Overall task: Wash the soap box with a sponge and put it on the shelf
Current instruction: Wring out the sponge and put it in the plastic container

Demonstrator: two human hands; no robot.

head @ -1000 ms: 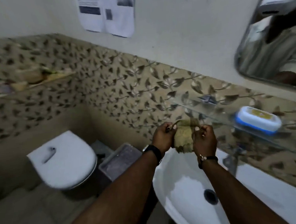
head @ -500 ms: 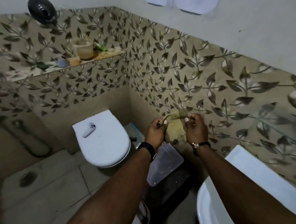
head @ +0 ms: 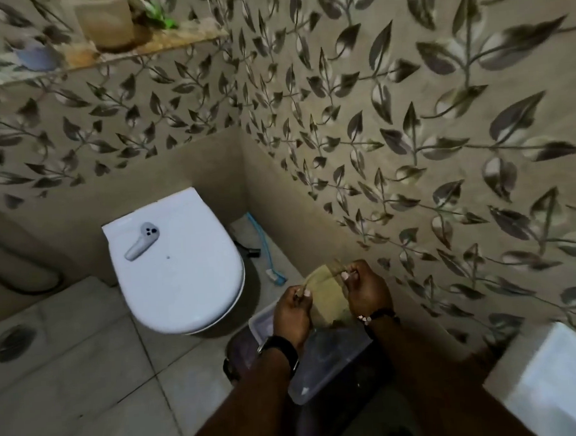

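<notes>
Head view: left hand (head: 291, 313) and right hand (head: 365, 292) each pinch an upper corner of the olive sponge (head: 328, 294), over a clear-lidded bin (head: 326, 367). From them, toilet (head: 182, 278) with grey controller (head: 143, 240) at 10 o'clock; shelf (head: 154, 45) at 11, items blurred; sink (head: 560, 390) at 4, cut off.

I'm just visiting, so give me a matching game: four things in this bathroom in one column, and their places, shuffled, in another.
Things:
1 sponge
2 controller
3 blue brush
4 cup

Places:
A on the toilet lid
B on the shelf
C gripped by left hand and right hand
D on the floor

Pairs: 1-C, 2-A, 3-D, 4-B
</notes>
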